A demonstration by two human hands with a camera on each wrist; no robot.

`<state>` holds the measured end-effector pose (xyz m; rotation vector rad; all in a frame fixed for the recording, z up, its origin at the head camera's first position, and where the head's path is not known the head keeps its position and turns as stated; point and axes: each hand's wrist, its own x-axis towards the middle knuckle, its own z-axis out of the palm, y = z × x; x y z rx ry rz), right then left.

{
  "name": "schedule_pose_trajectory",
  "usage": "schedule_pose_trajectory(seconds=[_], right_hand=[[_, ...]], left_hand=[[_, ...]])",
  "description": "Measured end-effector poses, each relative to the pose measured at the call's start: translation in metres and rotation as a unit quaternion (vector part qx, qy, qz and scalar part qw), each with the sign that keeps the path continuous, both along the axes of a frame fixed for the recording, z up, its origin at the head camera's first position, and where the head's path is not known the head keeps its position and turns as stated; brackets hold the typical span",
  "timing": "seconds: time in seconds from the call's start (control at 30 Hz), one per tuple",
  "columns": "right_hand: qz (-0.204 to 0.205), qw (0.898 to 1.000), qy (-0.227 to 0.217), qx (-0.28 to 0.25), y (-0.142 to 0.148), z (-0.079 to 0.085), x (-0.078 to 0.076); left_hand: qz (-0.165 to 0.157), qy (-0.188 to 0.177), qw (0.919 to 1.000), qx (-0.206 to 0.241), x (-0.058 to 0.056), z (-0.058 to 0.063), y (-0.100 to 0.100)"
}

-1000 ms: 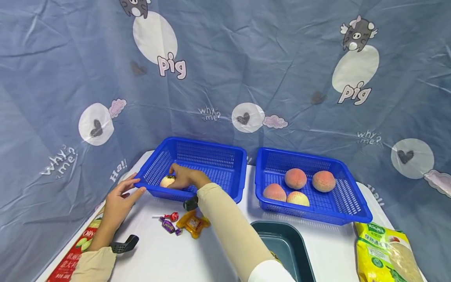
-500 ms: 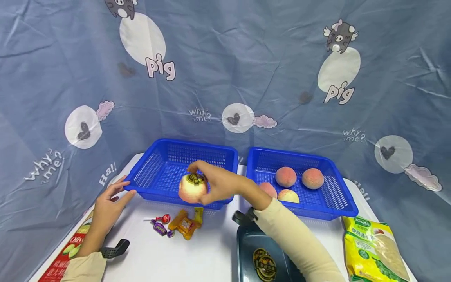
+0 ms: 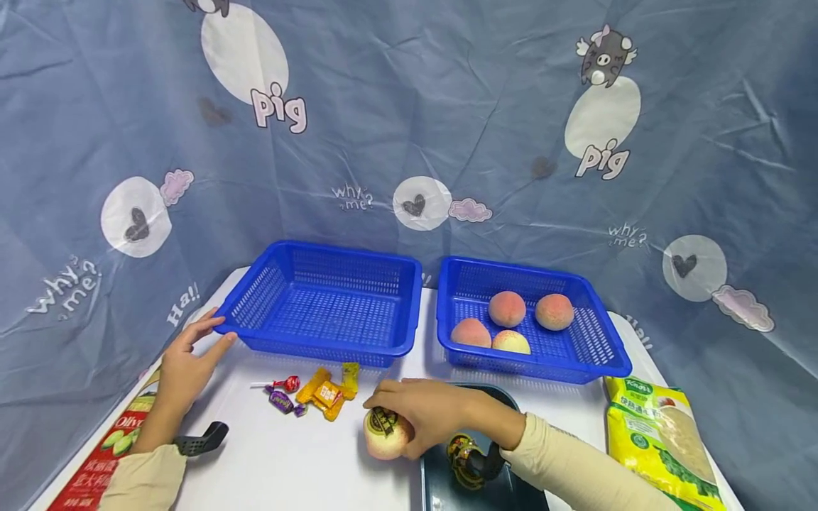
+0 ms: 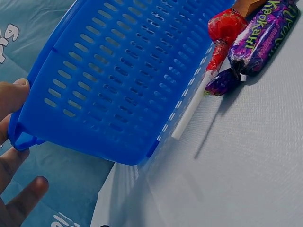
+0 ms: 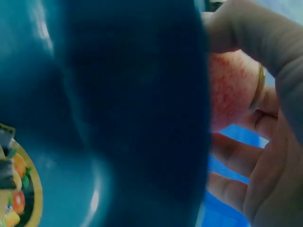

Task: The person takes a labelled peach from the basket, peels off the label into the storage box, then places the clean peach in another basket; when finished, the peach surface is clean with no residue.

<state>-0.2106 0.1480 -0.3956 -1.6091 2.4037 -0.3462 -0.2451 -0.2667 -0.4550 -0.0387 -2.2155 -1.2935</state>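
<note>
A pale pink-and-yellow peach [image 3: 385, 446] is gripped in my right hand [image 3: 434, 411], low over the white table beside the left rim of a dark green tray [image 3: 441, 486]. A black-and-gold label [image 3: 383, 421] shows on the peach's upper side. In the right wrist view the tray wall hides part of the peach [image 5: 232, 90]. At the left, my left hand [image 3: 185, 365] pinches the near-left corner of a blue plastic basket [image 3: 345, 250]; the left wrist view has the thumb and a finger on either side of its rim [image 4: 28, 120]. Nothing lies inside that basket.
A second blue basket [image 3: 530, 267] holds several peaches. Black-and-gold labels [image 3: 463, 454] lie in the tray. A lollipop [image 3: 290, 384], a purple-wrapped candy [image 3: 279, 399] and orange and yellow wrapped sweets [image 3: 328, 392] lie before the left basket. Bags stand at left [image 3: 96, 461] and right [image 3: 658, 440].
My right hand has lifted the peach out of the left basket and brought it right and nearer, down beside the tray. The left hand stays at the basket corner; the head view has shifted slightly.
</note>
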Motion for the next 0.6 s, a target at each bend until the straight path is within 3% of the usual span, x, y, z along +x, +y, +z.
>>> schedule_pose_trajectory(seconds=[0.1, 0.27, 0.33, 0.43, 0.47, 0.53, 0.6], right_hand=[[0.006, 0.999, 0.016, 0.031, -0.007, -0.005, -0.001], [-0.006, 0.998, -0.007, 0.061, -0.007, -0.004, -0.002], [-0.021, 0.997, -0.018, 0.075, -0.004, 0.000, -0.002], [-0.040, 0.996, -0.032, 0.079, 0.000, 0.005, -0.001], [-0.043, 0.996, -0.036, 0.074, 0.002, 0.006, 0.000], [-0.044, 0.997, -0.039, 0.056, 0.003, 0.006, 0.003], [-0.052, 0.997, -0.038, 0.037, 0.004, 0.006, 0.005]], left_hand=[[-0.005, 0.005, 1.0000, -0.002, 0.000, 0.003, -0.001], [0.004, 0.002, 0.9994, -0.034, 0.001, 0.006, 0.002], [0.020, 0.031, 0.9971, -0.067, 0.001, 0.008, 0.004], [0.039, 0.130, 0.9833, -0.121, 0.003, 0.015, 0.020], [0.024, 0.169, 0.9769, -0.129, 0.004, 0.018, 0.029], [-0.053, 0.216, 0.9646, -0.141, 0.011, 0.025, 0.052], [-0.174, 0.199, 0.9523, -0.153, 0.020, 0.030, 0.080]])
